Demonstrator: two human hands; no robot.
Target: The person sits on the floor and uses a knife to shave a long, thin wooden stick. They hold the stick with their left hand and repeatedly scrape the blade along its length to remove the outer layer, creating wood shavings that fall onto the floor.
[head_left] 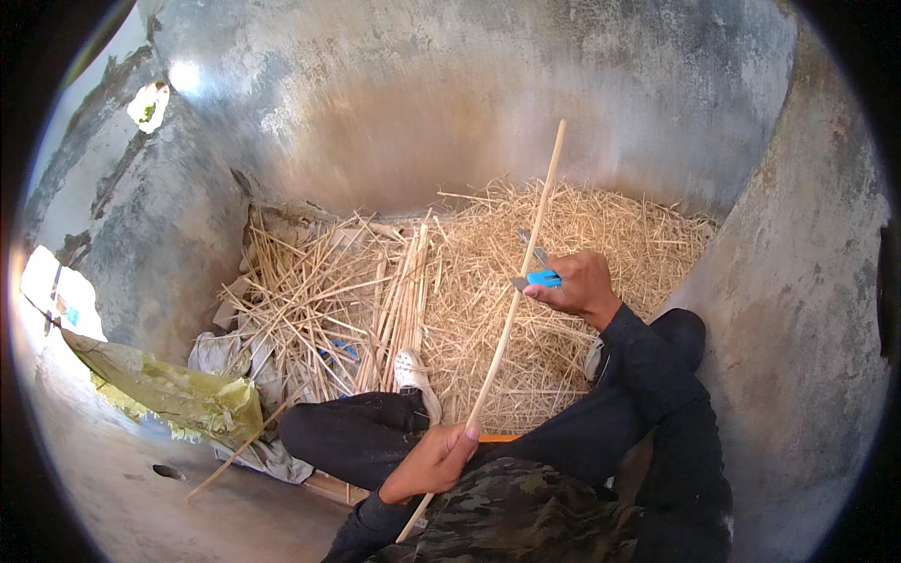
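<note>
My left hand (433, 462) is closed around the lower part of a long, pale, peeled-looking stick (507, 328), low in front of my body. The stick slants up and away to the right, its far end standing over the straw. In my right hand (582, 287) is a blue-handled cutting tool (544, 279). Its grey metal tip meets or lies across the stick about midway; whether it cuts in cannot be made out. A second grey metal piece shows just above the blue handle, and its link to the tool is unclear.
Loose straw or shavings (572, 216) heap beyond my right hand. Piled sticks (305, 286) lie at the left, with a straighter bundle (404, 286) beside them. My white shoe (413, 375) rests between my bent legs. Concrete walls (422, 103) enclose the space; a yellowish torn sack (178, 389) hangs left.
</note>
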